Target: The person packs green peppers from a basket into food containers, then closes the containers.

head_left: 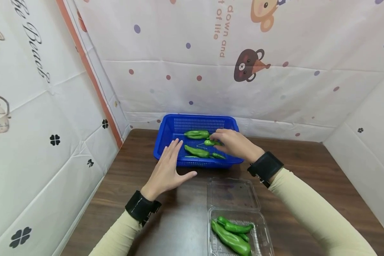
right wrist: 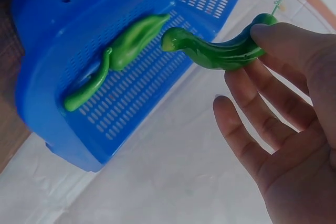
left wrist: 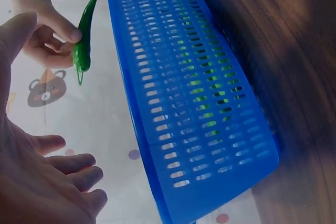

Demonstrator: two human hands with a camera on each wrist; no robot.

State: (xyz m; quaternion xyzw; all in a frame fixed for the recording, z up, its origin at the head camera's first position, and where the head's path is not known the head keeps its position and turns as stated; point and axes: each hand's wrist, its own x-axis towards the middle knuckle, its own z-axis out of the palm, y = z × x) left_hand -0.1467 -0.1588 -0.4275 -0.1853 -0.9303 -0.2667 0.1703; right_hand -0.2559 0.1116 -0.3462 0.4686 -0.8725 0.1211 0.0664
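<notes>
Head view, near to far: I see the clear box at five o'clock with two peppers in it, well apart from my hands. My left hand lies flat, fingers straight, on the near rim of the blue basket. At one o'clock from it my right hand pinches a small green pepper just above the basket floor, its long axis running nine to three, stem out past my fingertips.
</notes>
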